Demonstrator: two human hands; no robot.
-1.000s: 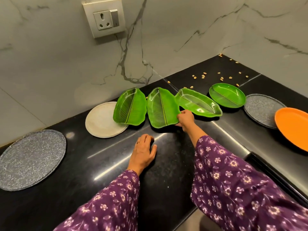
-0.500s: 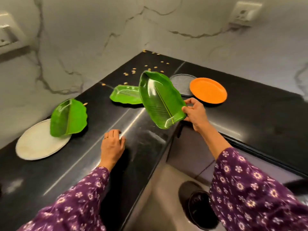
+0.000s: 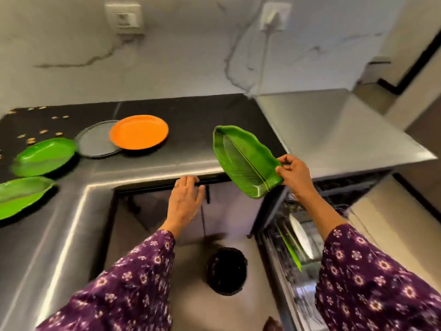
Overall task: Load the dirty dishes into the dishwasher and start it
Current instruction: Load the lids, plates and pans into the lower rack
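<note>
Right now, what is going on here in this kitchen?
A person is loading a dishwasher. The right hand pinches a green leaf-shaped plate by its edge and holds it in the air near the open machine. The left hand is open, fingers straight, by the edge of the black counter. On that counter lie an orange plate overlapping a grey plate, a second leaf plate and a third leaf plate. In the rack, a white plate stands upright.
</note>
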